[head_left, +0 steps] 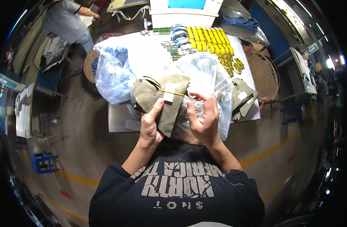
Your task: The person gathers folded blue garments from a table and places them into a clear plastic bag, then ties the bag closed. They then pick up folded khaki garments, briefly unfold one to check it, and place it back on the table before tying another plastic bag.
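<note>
My left hand (150,125) grips a bundle of olive-brown cut fabric pieces (146,94) above the table, thumb on top. A thin yellow band (177,93) runs across the bundle over a white paper label (168,92). Beside the bundle's right edge is my right hand (205,117), thumb and index finger apart, fingertips close to the band's end. Whether they touch the band is hard to make out. Behind the right hand lies a clear plastic bag (223,90). Another stack of olive-brown fabric (241,96) with a white label rests on the table's right side.
On the white table (145,47) are yellow-banded bundles (209,38), blue-and-white striped pieces (179,36) and a plastic bag of light-blue cloth (114,75). Round wicker baskets (262,73) stand at both sides. A person (67,22) stands at far left; a blue stool (42,162) is nearer.
</note>
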Available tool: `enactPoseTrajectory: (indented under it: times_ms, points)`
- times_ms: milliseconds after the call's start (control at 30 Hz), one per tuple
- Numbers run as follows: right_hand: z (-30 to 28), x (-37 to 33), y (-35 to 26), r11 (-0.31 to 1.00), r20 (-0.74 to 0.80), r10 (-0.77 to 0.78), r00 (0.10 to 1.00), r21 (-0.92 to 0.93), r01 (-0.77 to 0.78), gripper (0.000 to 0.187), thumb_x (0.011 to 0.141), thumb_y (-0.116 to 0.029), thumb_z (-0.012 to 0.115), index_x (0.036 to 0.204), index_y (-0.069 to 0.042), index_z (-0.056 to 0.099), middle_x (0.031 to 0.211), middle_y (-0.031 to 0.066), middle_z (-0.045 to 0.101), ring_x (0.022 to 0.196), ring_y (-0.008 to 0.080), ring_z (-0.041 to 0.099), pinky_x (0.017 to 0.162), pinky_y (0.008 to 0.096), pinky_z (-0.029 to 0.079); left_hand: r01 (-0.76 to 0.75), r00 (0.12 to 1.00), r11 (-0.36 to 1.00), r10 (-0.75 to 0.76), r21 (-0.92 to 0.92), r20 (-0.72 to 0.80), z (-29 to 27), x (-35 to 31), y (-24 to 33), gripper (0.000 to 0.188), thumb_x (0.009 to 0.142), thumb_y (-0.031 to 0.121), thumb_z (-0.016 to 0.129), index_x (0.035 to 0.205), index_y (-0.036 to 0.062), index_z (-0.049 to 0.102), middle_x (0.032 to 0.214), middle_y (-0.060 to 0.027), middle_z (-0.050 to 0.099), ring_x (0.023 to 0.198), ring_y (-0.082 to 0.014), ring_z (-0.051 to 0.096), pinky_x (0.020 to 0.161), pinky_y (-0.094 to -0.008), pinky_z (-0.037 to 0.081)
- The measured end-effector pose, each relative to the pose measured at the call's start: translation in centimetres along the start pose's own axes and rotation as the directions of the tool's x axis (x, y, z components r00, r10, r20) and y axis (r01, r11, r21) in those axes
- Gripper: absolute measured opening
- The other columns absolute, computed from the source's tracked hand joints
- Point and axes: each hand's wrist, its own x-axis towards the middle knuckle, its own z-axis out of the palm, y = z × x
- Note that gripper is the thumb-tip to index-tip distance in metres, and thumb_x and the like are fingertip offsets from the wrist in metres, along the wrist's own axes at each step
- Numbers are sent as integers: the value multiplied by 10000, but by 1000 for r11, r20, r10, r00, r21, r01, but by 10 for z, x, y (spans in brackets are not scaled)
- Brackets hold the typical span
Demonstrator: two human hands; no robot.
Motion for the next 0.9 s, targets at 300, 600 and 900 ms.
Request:
enactPoseTrajectory:
  times_ms: [300, 600, 900]
  points:
    - [36, -5, -1, 955, 98, 93, 991, 273, -117, 285, 958, 35, 744, 1216, 26, 624, 1106, 112, 708, 1023, 171, 686, 926, 301, 537, 77, 997, 997, -77, 5, -32, -25, -4, 22, 405, 1050, 214, 686, 1365, -34, 637, 1250, -149, 744, 1112, -233, 738, 994, -391, 603]
    - [47, -11, -11, 981, 109, -88, 990, 183, 67, 334, 898, 90, 713, 1210, 15, 621, 1042, 110, 663, 933, 218, 647, 855, 346, 530, 103, 994, 986, -99, -129, 35, -26, -15, 39, 394, 984, 122, 748, 1342, -19, 661, 1219, -131, 751, 1084, -227, 737, 973, -369, 602]
    - [37, 4, -25, 947, 139, -176, 975, 295, 129, 194, 883, 35, 681, 1054, -28, 617, 971, 98, 601, 913, 234, 591, 836, 341, 474, 244, 969, 969, -242, -46, 51, -41, -21, 54, 387, 1007, 182, 703, 1331, -22, 652, 1186, -154, 753, 1072, -233, 738, 935, -373, 607]
